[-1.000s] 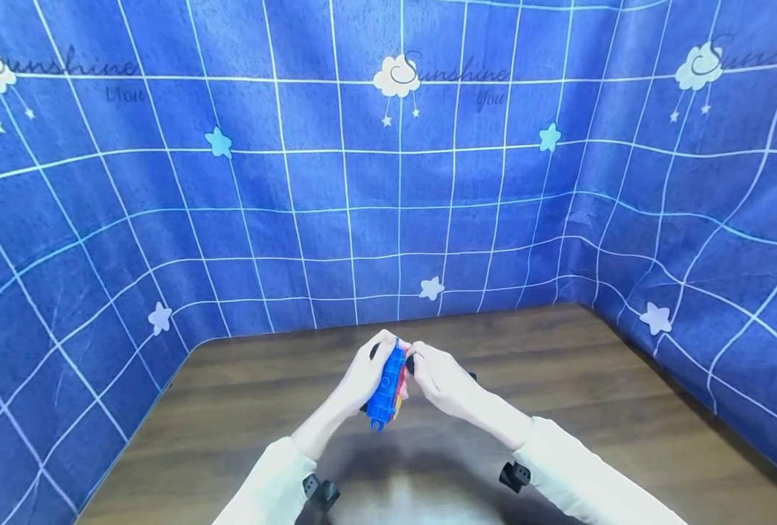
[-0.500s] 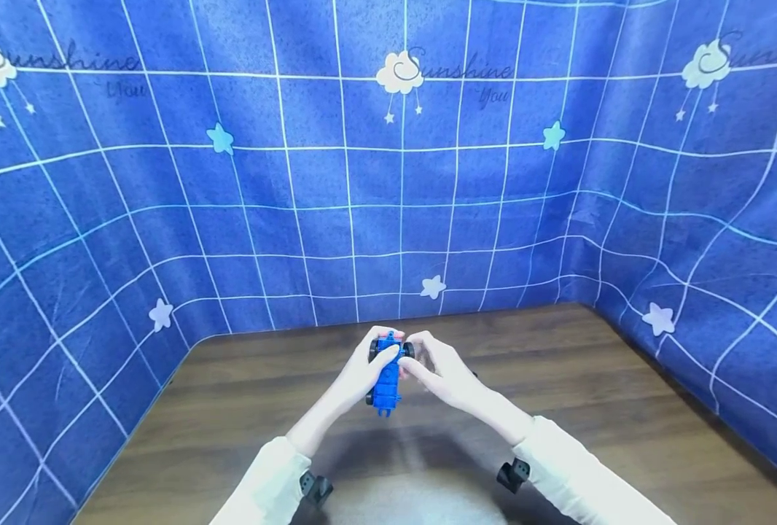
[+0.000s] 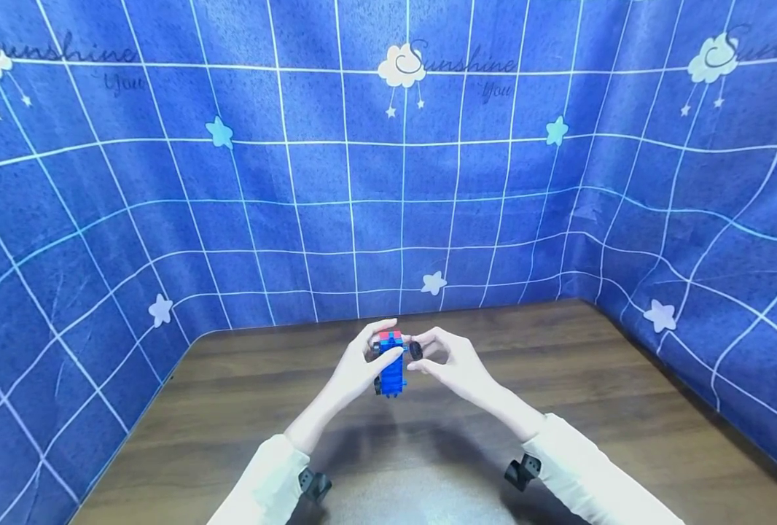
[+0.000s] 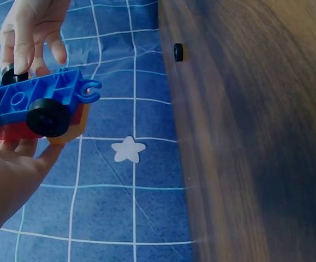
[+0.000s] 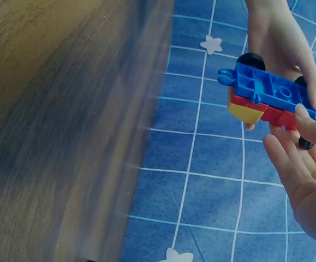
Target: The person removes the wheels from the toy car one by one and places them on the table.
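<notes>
A toy car with a blue chassis (image 3: 392, 375) is held up over the table, underside toward the head camera. My left hand (image 3: 360, 364) grips it near its far end, thumb on the chassis. Red (image 5: 278, 117) and yellow blocks (image 5: 246, 112) sit under the chassis. Two black wheels are on the left-hand side, one being the near wheel (image 4: 48, 117). On the right side a bare blue peg (image 5: 256, 98) sticks out. My right hand (image 3: 457, 368) holds a loose black wheel (image 3: 416, 351) in its fingers, close beside the car's far right corner.
Another black wheel (image 4: 178, 52) stands on the brown wooden table (image 3: 264, 408), near its edge. A blue cloth (image 3: 375, 182) with white grid lines and stars hangs behind and at the sides. A black wrist camera (image 3: 522, 472) sits on the right sleeve.
The car has turned from a sideways tilt until its underside faces up. The right hand's wheel, earlier against the car's side, has moved slightly right, away from it.
</notes>
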Tool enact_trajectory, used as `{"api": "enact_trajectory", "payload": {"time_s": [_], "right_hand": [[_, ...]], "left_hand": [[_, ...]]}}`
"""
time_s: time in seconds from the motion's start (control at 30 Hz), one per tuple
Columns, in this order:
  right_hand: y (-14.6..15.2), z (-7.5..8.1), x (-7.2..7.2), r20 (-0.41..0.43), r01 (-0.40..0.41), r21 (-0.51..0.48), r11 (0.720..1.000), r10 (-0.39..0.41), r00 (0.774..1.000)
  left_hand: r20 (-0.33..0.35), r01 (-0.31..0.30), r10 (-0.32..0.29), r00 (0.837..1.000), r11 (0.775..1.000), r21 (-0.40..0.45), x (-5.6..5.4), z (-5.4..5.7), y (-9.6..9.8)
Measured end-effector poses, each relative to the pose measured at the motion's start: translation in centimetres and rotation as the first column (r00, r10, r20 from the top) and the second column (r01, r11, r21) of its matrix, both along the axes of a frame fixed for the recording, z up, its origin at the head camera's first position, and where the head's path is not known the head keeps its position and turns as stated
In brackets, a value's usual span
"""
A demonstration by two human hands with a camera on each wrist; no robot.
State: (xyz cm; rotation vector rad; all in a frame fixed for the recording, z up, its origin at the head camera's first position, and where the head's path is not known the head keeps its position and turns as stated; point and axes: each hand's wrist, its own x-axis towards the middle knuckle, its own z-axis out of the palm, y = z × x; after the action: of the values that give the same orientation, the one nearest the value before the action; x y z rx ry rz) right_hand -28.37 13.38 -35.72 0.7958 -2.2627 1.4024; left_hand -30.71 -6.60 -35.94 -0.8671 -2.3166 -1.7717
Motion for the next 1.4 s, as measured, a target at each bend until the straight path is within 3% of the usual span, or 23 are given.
{"api": "enact_trajectory", "payload": {"time_s": [0.2, 0.43, 0.6, 0.77, 0.9, 1.03, 1.13, 1.4], "right_hand": [[0.0, 1.6, 1.5, 0.031, -0.039, -0.003, 0.999, 0.039, 0.999], [0.5, -0.9, -0.7, 0.050, -0.130, -0.083, 0.988, 0.134, 0.990], [0.4, -1.0, -0.6, 0.115, -0.166, -0.138, 0.976, 0.182, 0.977], [0.2, -0.8, -0.6, 0.161, -0.127, -0.205, 0.971, 0.161, 0.974], [0.0, -0.4, -0.3, 0.129, -0.133, -0.237, 0.962, 0.167, 0.978], [-0.1, 0.4, 0.5, 0.071, -0.180, -0.206, 0.962, 0.198, 0.978], [-0.2, 0.8, 0.9, 0.048, -0.160, -0.154, 0.975, 0.170, 0.984], [0.1, -0.7, -0.6, 0.054, -0.015, -0.057, 0.998, 0.018, 0.998]], "left_hand": [[0.025, -0.031, 0.032, 0.999, 0.999, -0.043, 1.6, 1.6, -0.1], [0.009, 0.007, -0.007, 1.000, 0.998, -0.055, 1.7, 1.5, -0.1], [0.017, 0.008, -0.008, 1.000, 1.000, -0.026, 1.0, 0.7, -0.1], [0.113, -0.027, 0.023, 0.993, 0.999, 0.031, -0.5, -0.6, -0.1], [0.142, -0.053, 0.046, 0.989, 0.998, 0.044, -0.8, -0.7, -0.3], [0.145, -0.055, 0.048, 0.988, 0.998, 0.042, -0.7, -0.6, -0.4], [0.127, -0.052, 0.047, 0.991, 0.998, 0.036, -0.5, -0.6, -0.4], [0.043, -0.031, 0.029, 0.999, 0.998, 0.049, -0.1, -0.7, -0.3]]}}
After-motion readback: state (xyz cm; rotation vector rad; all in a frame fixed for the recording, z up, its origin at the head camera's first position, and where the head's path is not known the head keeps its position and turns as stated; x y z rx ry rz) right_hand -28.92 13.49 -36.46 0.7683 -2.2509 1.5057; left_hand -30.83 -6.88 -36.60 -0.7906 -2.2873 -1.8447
